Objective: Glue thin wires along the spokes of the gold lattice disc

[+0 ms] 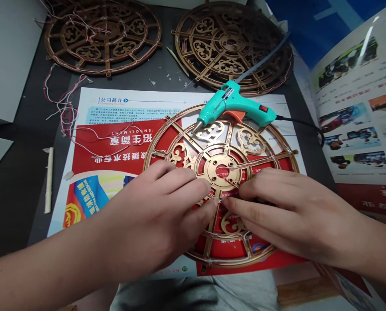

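Note:
A round gold openwork frame (223, 182) with scrollwork, spokes and a central hub lies on printed sheets in front of me. Thin red and white wires (227, 236) run along its rings and spokes. My left hand (170, 207) reaches over the frame from the left, fingers curled, thumb and forefinger pinched just below the hub. From the right, my right hand (286, 211) brings its bunched fingertips to the same spot, almost touching the left ones. Both seem to pinch the thin wire there, though the fingers partly hide it. A turquoise glue gun (231, 106) rests across the frame's upper edge, nozzle to the left.
Two similar round frames, one at back left (106, 69) and stacked ones at back right (193, 65), lie on the dark table. Loose wires (68, 106) tangle at left. A pale stick (49, 181) lies beside the sheets. An open brochure (358, 116) stands at right.

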`<action>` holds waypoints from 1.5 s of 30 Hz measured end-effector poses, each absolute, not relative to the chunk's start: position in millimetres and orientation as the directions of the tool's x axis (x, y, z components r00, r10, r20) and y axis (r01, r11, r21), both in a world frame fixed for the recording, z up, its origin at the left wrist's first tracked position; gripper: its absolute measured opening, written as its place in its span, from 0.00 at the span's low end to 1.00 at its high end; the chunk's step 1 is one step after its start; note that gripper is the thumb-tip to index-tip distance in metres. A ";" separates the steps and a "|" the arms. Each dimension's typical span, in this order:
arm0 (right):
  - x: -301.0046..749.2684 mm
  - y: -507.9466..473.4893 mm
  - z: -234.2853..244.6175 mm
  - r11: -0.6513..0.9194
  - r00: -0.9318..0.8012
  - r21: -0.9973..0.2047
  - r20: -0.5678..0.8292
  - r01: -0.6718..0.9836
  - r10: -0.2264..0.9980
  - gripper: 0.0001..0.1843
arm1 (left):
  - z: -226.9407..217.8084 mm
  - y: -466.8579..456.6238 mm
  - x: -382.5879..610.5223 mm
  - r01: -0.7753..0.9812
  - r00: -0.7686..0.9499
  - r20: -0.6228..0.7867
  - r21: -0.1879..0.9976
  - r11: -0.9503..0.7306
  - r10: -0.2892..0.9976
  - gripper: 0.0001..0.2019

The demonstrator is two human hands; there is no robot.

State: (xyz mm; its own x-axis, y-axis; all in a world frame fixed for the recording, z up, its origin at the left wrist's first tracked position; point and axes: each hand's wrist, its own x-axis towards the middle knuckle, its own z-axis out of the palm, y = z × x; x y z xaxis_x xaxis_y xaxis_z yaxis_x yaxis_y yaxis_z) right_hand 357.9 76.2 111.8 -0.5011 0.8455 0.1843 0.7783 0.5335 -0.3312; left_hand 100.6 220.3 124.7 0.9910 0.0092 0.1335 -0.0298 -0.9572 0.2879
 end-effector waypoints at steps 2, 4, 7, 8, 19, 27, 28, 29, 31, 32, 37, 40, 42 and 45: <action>358.9 76.6 112.2 0.538 -0.504 -0.329 0.188 0.776 0.843 0.10 | 123.7 220.5 100.3 -0.038 0.990 0.138 0.290 -0.956 0.003 0.11; 359.0 77.6 113.5 0.533 -0.502 -0.341 0.182 0.774 0.846 0.10 | 123.4 220.6 100.6 -0.043 0.990 0.142 0.285 -0.957 -0.002 0.11; 357.3 79.4 115.3 0.521 -0.503 -0.366 0.151 0.771 0.851 0.11 | 124.8 220.6 101.4 -0.040 0.989 0.151 0.273 -0.961 0.002 0.11; 356.3 80.0 115.4 0.518 -0.500 -0.368 0.152 0.772 0.853 0.11 | 125.4 220.6 101.5 -0.037 0.989 0.149 0.273 -0.961 0.005 0.11; 342.8 96.8 120.7 0.330 -0.340 -0.509 0.076 0.795 0.937 0.10 | 124.8 220.5 100.5 -0.030 0.990 0.140 0.286 -0.958 0.011 0.12; 341.4 107.9 129.9 0.279 -0.330 -0.529 -0.003 0.801 0.944 0.09 | 125.0 222.0 100.1 -0.065 0.994 0.102 0.231 -0.971 -0.042 0.15; 341.1 109.1 130.8 0.272 -0.330 -0.533 -0.015 0.801 0.944 0.08 | 124.7 221.8 100.1 -0.065 0.994 0.103 0.220 -0.973 -0.043 0.16; 340.7 110.4 131.6 0.260 -0.324 -0.534 -0.026 0.804 0.946 0.07 | 124.4 221.4 100.1 -0.062 0.994 0.099 0.210 -0.976 -0.042 0.16; 339.4 113.7 133.4 0.224 -0.303 -0.526 -0.068 0.820 0.951 0.06 | 124.0 220.7 99.9 -0.060 0.994 0.097 0.188 -0.980 -0.042 0.16; 338.5 115.8 134.5 0.198 -0.285 -0.516 -0.094 0.833 0.954 0.06 | 123.9 220.4 99.6 -0.063 0.995 0.094 0.179 -0.982 -0.046 0.16; 334.3 129.8 142.4 0.046 -0.195 -0.459 -0.283 0.887 0.939 0.05 | 123.0 220.3 97.9 -0.062 0.994 0.098 0.183 -0.981 -0.044 0.16; 333.4 138.2 147.4 -0.011 -0.175 -0.438 -0.382 0.899 0.908 0.06 | 122.8 221.2 97.7 -0.059 0.993 0.110 0.200 -0.978 -0.038 0.16; 333.2 143.1 149.4 -0.026 -0.175 -0.427 -0.424 0.904 0.889 0.08 | 123.3 222.2 97.7 -0.065 0.992 0.118 0.214 -0.975 -0.041 0.16; 332.6 149.2 150.0 -0.026 -0.181 -0.414 -0.453 0.910 0.873 0.11 | 124.4 223.5 97.3 -0.073 0.992 0.121 0.239 -0.968 -0.045 0.15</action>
State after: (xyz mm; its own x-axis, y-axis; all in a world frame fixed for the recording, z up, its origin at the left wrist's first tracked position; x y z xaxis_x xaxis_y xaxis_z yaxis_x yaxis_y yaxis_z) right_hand 332.6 149.2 150.0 -0.1807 0.8729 -0.4532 0.9101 -0.0263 -0.4136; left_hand 97.3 223.5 124.4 0.9916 -0.0452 0.1209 -0.0733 -0.9682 0.2393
